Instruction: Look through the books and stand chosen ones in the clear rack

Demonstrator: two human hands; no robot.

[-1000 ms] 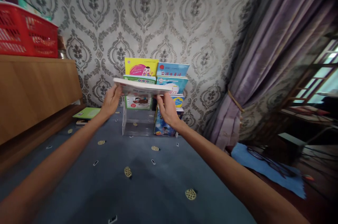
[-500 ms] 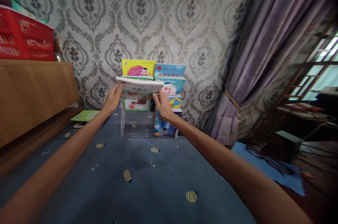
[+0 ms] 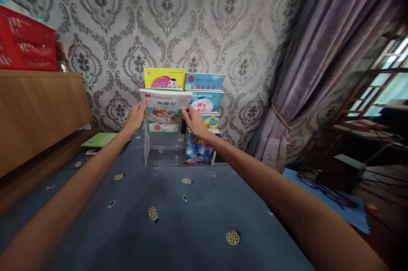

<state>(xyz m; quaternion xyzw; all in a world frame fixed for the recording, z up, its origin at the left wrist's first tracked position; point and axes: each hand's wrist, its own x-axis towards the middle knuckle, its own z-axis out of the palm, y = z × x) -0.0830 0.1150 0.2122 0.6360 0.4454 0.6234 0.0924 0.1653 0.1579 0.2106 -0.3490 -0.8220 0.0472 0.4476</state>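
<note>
Both my hands hold a white picture book (image 3: 165, 107) upright against the clear acrylic book rack (image 3: 162, 152) by the wall. My left hand (image 3: 135, 117) grips the book's left edge. My right hand (image 3: 194, 121) grips its lower right corner. Behind it stand a yellow book (image 3: 164, 78) and a light blue book (image 3: 204, 81) on the top tier. A dark blue book (image 3: 198, 149) fills the rack's bottom right slot; the bottom left slot is see-through.
A green book (image 3: 99, 139) lies on other books on the blue carpet at left. A wooden cabinet (image 3: 38, 109) carries a red crate (image 3: 25, 43). A purple curtain (image 3: 306, 84) hangs at right, with a blue cloth (image 3: 350, 213) on the floor.
The book has tilted from nearly flat to upright, its cover now facing me, and has moved down and closer to the rack. Both hands stayed on its edges.
</note>
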